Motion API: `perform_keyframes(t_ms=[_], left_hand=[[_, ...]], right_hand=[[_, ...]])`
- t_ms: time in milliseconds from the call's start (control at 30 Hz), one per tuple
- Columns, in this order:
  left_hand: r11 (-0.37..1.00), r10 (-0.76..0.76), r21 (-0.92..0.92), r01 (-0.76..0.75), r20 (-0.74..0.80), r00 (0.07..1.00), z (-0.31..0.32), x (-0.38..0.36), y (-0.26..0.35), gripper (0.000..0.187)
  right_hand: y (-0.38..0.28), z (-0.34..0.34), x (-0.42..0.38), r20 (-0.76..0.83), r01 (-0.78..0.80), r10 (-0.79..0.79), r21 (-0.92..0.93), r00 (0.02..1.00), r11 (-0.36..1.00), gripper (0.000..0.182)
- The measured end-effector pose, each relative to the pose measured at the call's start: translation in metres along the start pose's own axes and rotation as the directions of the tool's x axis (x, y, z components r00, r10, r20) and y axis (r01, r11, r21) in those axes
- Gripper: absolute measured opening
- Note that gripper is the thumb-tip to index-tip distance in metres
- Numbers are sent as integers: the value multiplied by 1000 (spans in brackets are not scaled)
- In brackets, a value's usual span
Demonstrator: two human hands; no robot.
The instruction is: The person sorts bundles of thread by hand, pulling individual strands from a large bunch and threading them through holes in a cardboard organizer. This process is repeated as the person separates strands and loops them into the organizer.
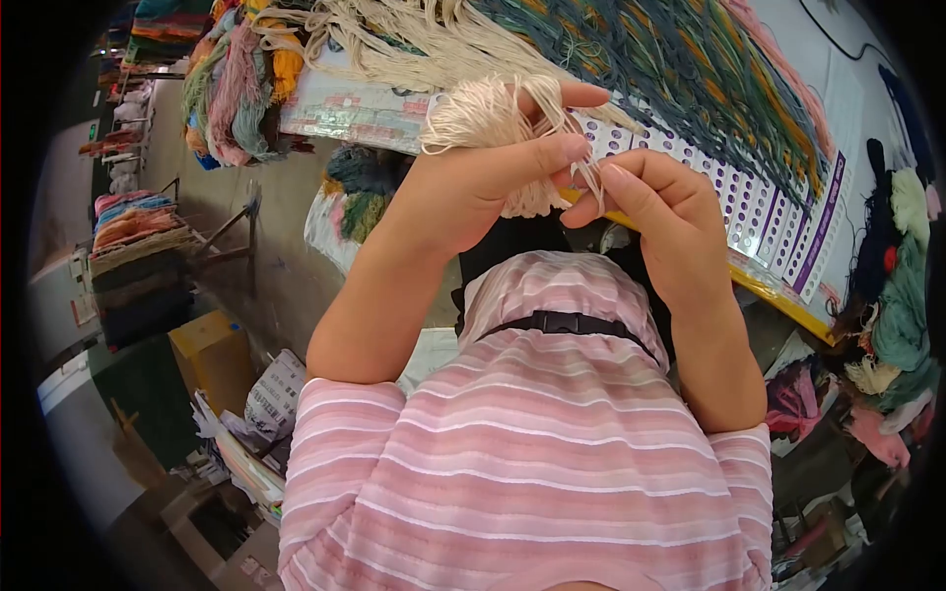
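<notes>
My left hand (512, 163) is wrapped round a bunch of cream yarn (475, 116), its looped ends fanning out over the back of the hand and hanging below the palm. Close beside it, my right hand (655, 202) pinches a few thin strands of the same yarn between thumb and forefinger. Those strands run from the left thumb across to the right fingertips. Both hands are held above the table's near edge.
Long cream yarn (414, 44) and blue-green and orange yarn (660, 69) lie across the table. A printed sheet with purple dots (734, 202) lies near the yellow table edge (778, 300). Coloured skeins (236, 89) hang at the left, more skeins (902, 305) at the right.
</notes>
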State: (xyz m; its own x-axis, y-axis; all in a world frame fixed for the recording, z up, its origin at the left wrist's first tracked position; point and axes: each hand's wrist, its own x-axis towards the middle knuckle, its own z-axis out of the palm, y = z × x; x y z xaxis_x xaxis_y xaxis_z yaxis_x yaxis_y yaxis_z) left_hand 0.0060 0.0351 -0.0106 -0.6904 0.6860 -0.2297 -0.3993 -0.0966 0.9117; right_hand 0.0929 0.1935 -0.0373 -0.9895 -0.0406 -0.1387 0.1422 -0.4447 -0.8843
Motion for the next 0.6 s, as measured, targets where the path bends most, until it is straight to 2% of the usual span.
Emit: perform_keyframes(t_ms=[267,367,600], left_hand=[[1000,12,-22,-12,0,1000,-1,0,-1,45],[1000,-14,27,13,10,1000,-3,-1,1,47],[995,-11,-99,19,79,997,-2,-2,2,48]], right_hand=[[-2,7,-6,-24,53,-53,-29,998,998,17],[-3,8,-7,-28,65,-66,-35,997,997,15],[-4,10,-8,-13,37,-38,-41,999,998,9]])
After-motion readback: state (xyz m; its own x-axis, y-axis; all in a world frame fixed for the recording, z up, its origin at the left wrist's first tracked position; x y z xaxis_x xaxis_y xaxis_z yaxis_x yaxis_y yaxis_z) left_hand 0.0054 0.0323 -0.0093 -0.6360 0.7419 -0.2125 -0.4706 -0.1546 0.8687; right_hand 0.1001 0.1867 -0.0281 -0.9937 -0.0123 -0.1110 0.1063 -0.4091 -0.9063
